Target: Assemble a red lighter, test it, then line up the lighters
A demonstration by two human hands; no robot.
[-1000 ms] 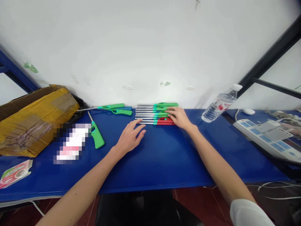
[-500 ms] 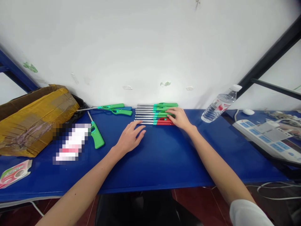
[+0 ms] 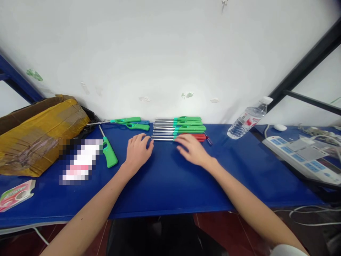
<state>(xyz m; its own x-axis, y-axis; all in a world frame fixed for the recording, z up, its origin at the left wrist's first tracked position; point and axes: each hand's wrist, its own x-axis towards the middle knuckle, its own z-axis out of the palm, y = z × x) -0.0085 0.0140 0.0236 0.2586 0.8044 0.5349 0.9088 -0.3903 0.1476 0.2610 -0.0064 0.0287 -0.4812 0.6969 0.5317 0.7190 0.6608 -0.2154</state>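
Note:
Several long utility lighters with steel nozzles lie side by side in a tight row (image 3: 177,128) on the blue table, green handles to the right. The lowest has a red handle (image 3: 193,137). My left hand (image 3: 137,153) rests open on the table, its fingertips beside the steel tips at the row's left end. My right hand (image 3: 191,150) lies open just below the row, fingers at or very near the red handle. Neither hand holds anything. Two more green lighters (image 3: 133,123) lie to the left, and another green lighter (image 3: 109,153) lies angled nearer me.
A taped cardboard box (image 3: 39,137) and a blurred item (image 3: 80,161) stand at the table's left, with a pink package (image 3: 16,195) near its front corner. A water bottle (image 3: 246,120) lies at the right. Beyond it are a power strip (image 3: 298,153) and a white mouse (image 3: 279,127).
My right hand has slid off the row toward me and to the left. My left hand has moved left to the row's steel tips. The red-handled lighter now shows uncovered.

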